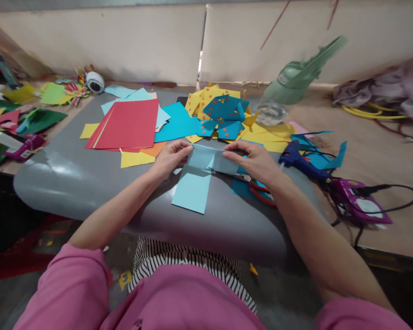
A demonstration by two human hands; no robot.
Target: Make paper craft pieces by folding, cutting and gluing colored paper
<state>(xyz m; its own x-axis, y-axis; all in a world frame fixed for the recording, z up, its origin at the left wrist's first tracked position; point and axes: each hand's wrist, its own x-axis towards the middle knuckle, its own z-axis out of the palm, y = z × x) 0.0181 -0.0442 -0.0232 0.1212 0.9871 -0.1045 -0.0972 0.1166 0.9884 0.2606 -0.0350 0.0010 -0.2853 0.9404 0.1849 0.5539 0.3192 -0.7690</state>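
A light blue paper strip (203,158) is stretched level between my two hands, above the grey mat (106,178). My left hand (175,158) pinches its left end between thumb and fingers. At the right end, my right hand (253,160) grips the strip's upper edge with thumb and forefinger. Another light blue piece (192,190) lies below the strip, slanting toward the mat's front edge; whether the two are joined I cannot tell. Red-handled scissors (261,195) rest under my right hand, partly hidden, beside a darker blue scrap (240,187).
Red sheets (127,123) lie at the left; yellow and blue dotted paper shapes (227,112) are heaped behind my hands. At right are a blue glue gun (296,158), a purple power strip (359,199) with cables and a green bottle (291,82).
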